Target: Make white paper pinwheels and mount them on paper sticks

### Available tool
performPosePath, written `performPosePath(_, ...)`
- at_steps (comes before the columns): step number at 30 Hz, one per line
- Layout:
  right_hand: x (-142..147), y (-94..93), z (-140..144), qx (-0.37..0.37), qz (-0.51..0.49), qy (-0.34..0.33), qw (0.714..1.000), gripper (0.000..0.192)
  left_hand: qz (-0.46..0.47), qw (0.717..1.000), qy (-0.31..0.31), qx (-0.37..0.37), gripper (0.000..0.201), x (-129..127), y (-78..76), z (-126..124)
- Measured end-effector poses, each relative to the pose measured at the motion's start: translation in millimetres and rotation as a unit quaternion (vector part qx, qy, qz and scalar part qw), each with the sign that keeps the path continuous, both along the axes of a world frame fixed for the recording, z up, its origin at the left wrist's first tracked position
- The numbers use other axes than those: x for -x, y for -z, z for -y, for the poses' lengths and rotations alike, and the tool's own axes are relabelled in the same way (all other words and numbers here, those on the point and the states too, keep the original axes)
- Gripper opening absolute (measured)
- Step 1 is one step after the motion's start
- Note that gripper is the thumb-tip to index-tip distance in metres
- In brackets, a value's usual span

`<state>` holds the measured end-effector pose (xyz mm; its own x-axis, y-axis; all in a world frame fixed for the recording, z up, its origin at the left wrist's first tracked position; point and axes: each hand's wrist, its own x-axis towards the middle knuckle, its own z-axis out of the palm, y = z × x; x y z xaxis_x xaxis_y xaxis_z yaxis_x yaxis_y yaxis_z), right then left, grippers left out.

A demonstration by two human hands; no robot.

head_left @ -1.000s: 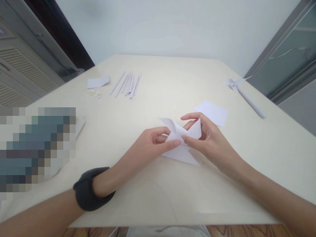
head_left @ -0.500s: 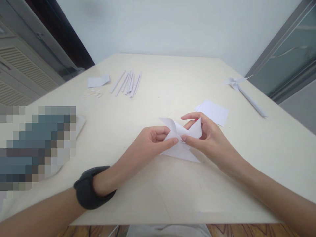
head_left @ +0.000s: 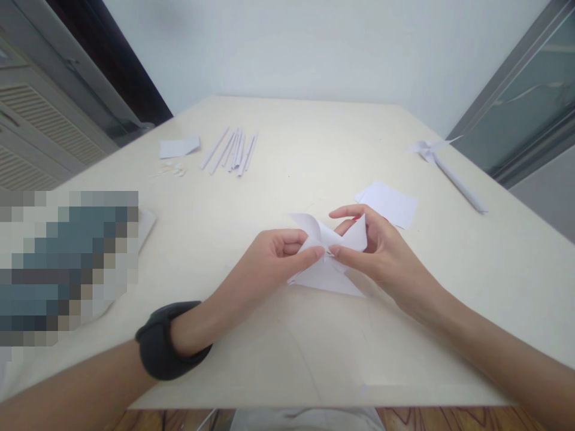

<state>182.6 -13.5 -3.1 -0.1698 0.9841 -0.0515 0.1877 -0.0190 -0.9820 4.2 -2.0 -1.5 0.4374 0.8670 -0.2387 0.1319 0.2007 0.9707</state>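
Note:
A white paper pinwheel [head_left: 330,281], its corners curled inward, is held between my two hands just over the table's front half. My left hand [head_left: 287,251] pinches it from the left, thumb pressed near the centre and the other fingers curled behind. From the right, my right hand [head_left: 372,242] grips it with the thumb tip at the centre, close to the left thumb; its index finger arches over the back. One blade stands up between the right thumb and fingers. A small bit at the centre, under the thumbs, is too small to make out.
White paper squares [head_left: 390,203] lie behind my right hand. At the far right rests a finished pinwheel on a rolled paper stick [head_left: 460,184]. Several thin paper rolls [head_left: 233,149], a folded paper [head_left: 178,147] and small white sticks [head_left: 173,170] lie back left. A blurred-out object [head_left: 67,263] is at left.
The left thumb has shifted very slightly at the pinwheel's centre, and a paper fold now shows at its lower left. The right hand has hardly moved.

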Motion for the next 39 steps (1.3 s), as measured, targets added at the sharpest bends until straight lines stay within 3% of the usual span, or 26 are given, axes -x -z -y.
performPosePath(21,0.5,2.2,-1.3,0.002,0.005,-0.004,1.000,0.035,-0.038,0.999,-0.003,-0.024,0.028,0.3,-0.1,0.1)
performPosePath(39,0.5,0.3,-0.8,0.005,-0.012,0.000,1.000,0.035,-0.012,0.999,-0.013,-0.031,0.021,-0.9,-0.5,1.1)
